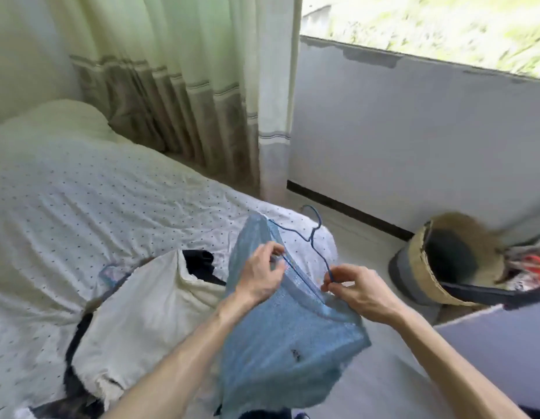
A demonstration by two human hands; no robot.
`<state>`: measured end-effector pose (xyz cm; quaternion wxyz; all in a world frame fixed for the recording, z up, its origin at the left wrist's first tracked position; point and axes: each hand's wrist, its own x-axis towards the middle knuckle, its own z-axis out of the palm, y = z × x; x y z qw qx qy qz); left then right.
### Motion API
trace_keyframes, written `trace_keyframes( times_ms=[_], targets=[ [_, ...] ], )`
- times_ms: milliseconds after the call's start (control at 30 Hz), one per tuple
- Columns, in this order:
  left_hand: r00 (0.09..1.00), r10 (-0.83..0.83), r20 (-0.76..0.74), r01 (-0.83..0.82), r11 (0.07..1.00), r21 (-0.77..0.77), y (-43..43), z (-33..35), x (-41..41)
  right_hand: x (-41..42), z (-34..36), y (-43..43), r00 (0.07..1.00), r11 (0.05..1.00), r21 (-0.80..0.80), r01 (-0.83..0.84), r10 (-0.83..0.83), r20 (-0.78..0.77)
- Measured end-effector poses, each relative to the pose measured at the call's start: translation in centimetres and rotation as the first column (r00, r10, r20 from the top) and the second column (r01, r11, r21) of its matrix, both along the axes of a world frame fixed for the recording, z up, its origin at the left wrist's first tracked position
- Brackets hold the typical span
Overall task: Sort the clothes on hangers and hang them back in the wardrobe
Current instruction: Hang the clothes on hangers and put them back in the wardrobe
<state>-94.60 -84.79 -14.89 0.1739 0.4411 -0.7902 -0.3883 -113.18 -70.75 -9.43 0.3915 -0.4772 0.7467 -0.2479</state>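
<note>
The top [286, 334] is held against the hanger [311, 238] by the left hand [259, 276]; the hanger's end is pinched by the right hand [356, 290]. The top may be snagged if the hanger is forced.

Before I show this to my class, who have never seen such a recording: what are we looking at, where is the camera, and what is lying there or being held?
There is no machine here. This is a single picture from a wide-angle camera worn on a person's head, looking down at their own bare arms. The left hand pinches a blue garment near its top edge. The right hand pinches the wire of a blue hanger that sits partly inside the garment. Beneath them is a bed with a dotted sheet, and a white garment and a dark garment lie on it. On the floor to the right is a woven basket, and a curtain hangs behind the bed.
</note>
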Motion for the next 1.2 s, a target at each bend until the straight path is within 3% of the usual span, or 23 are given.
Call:
trace_keyframes(
  times_ms=[67,100,167,233,300,433,633,767,1000,1100,1200],
  targets=[
    [1.000,0.025,-0.001,-0.023,0.931,-0.364,-1.3,2.5,-2.3,-2.7,2.7,3.6,0.999,0.998,-0.049,0.037,-0.038,-0.023],
    [0.999,-0.014,0.031,0.027,0.879,-0.477,-1.5,3.9,-3.5,-3.8,4.0,5.4,0.997,0.995,-0.076,0.060,-0.063,-0.041],
    [0.969,-0.176,0.173,0.244,0.793,-0.558,-1.7,5.8,-6.6,-5.8,6.1,9.1,0.991,0.986,-0.118,0.118,-0.124,-0.050],
    [0.907,-0.346,0.240,0.421,0.756,-0.501,-0.4,7.2,-10.3,-7.4,7.5,12.8,0.974,0.964,-0.158,0.212,-0.221,-0.041],
    [0.861,-0.459,0.219,0.508,0.777,-0.371,2.2,8.7,-14.1,-8.7,8.3,16.4,0.940,0.925,-0.188,0.329,-0.341,-0.033],
    [0.750,-0.646,0.142,0.661,0.723,-0.202,8.5,9.4,-20.9,-9.9,7.8,23.3,0.791,0.772,-0.216,0.598,-0.612,0.001],
    [0.350,-0.934,0.069,0.937,0.350,-0.016,19.4,10.0,-27.8,-9.2,6.1,30.1,0.462,0.442,-0.228,0.867,-0.886,0.036],
    [0.134,-0.991,0.000,0.991,0.134,-0.018,26.4,11.9,-30.7,-8.4,6.5,32.8,0.308,0.301,-0.261,0.917,-0.951,-0.014],
    [-0.058,-0.998,-0.008,0.995,-0.057,-0.083,33.2,13.4,-34.5,-5.4,7.6,39.1,0.014,0.103,-0.349,0.932,-0.968,-0.249],
    [-0.136,-0.991,-0.006,0.987,-0.135,-0.082,35.3,13.5,-35.7,-2.7,6.5,42.5,-0.162,-0.019,-0.291,0.957,-0.864,-0.477],
    [-0.211,-0.978,-0.010,0.975,-0.209,-0.069,37.6,13.5,-36.6,0.6,5.7,44.6,-0.254,-0.164,-0.208,0.964,-0.796,-0.549]
  ],
)
